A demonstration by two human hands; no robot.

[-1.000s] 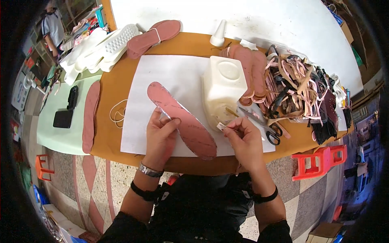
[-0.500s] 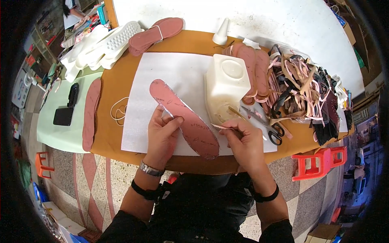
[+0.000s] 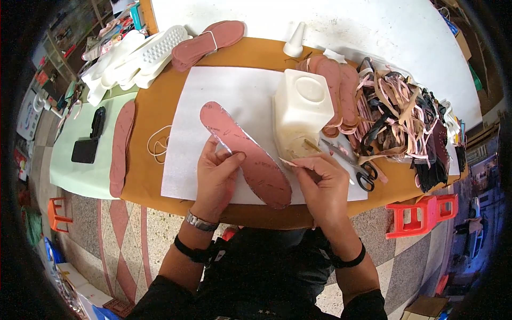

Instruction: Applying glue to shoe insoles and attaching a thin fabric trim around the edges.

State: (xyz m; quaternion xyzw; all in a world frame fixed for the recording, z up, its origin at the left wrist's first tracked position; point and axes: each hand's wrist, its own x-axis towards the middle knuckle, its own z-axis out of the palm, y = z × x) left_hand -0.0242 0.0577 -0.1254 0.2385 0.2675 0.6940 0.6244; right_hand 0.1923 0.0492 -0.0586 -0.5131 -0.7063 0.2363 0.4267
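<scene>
Over the white sheet, my left hand pinches a pinkish-brown shoe insole by its inner edge. The insole tilts from upper left to lower right, with a pale line along its rim. My right hand is closed on a thin pale strip whose tip shows past the fingertips, close to the insole's right side but apart from it. Behind that hand lies a cream plastic jug, cut open toward me, with a stick handle in its opening.
Scissors lie right of the jug. Beyond are stacked insoles and a heap of straps. A tied insole bundle, white soles and a white cone stand behind. More insoles and a phone are left.
The view has shifted slightly, so everything sits a little differently in the frame. Both hands keep their hold on the insole and the strip, with little visible movement.
</scene>
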